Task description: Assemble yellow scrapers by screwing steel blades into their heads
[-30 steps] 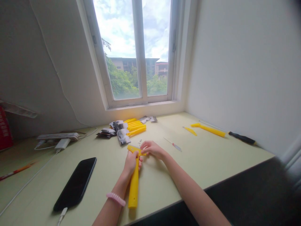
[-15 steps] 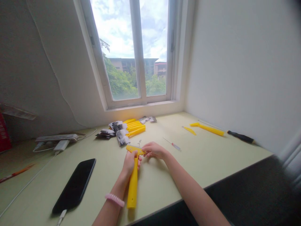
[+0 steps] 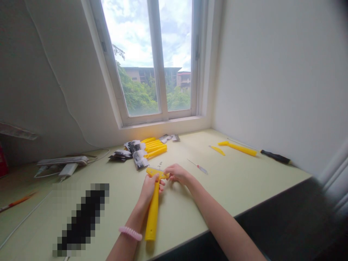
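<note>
A yellow scraper [image 3: 152, 214] with a long handle and a wide head points away from me, above the pale table [image 3: 187, 214]. My left hand [image 3: 150, 185] is closed round its neck, the thumb lying on the head. At the right end of the head, the fingers of my right hand [image 3: 175, 173] are bent and pressed against it; whether they pinch a small part is hidden. Just beyond the head lie several tiny screws [image 3: 160, 164]. A small screwdriver [image 3: 201, 169] with a clear handle rests to the right of my right hand.
Yellow scrapers with packaged heads [image 3: 156, 149] are piled near the window. On the right lie a yellow blade-like piece [image 3: 218, 150], another yellow handle [image 3: 241, 148] and a black-handled screwdriver [image 3: 275, 157]. A power strip [image 3: 63, 160] and a blurred black object [image 3: 83, 219] are left.
The view has shifted slightly, so the things on the table appear a little further left. Both hands keep nearly the same hold on the scraper.
</note>
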`<state>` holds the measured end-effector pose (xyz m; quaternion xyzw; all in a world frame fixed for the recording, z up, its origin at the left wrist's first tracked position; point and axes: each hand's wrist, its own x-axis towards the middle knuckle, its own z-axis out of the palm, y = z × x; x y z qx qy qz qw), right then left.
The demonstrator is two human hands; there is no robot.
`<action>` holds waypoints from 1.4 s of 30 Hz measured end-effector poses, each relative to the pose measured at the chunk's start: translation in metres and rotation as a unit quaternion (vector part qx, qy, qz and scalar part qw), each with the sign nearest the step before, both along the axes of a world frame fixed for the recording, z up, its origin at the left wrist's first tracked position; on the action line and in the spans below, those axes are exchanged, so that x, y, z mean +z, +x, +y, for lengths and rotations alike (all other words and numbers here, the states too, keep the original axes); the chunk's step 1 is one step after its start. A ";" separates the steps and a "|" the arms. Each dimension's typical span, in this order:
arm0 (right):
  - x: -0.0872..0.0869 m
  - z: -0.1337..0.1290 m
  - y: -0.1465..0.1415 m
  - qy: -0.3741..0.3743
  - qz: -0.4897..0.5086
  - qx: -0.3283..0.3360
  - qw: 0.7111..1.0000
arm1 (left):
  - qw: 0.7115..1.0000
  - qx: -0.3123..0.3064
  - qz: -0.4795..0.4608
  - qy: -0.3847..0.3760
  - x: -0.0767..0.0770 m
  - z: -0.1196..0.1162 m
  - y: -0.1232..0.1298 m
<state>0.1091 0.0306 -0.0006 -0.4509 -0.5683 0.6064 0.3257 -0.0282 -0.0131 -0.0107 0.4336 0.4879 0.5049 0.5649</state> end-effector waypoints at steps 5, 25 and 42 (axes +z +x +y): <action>-0.001 0.005 0.004 -0.003 -0.028 -0.042 0.999 | 0.956 0.204 0.212 0.019 0.008 -0.009 -0.004; 0.016 -0.006 0.007 0.019 0.007 -0.043 0.999 | 0.664 -0.012 0.730 0.164 0.033 -0.051 0.009; 0.014 0.000 0.011 0.018 0.047 -0.075 0.996 | 0.616 0.026 0.763 0.194 0.020 -0.040 0.020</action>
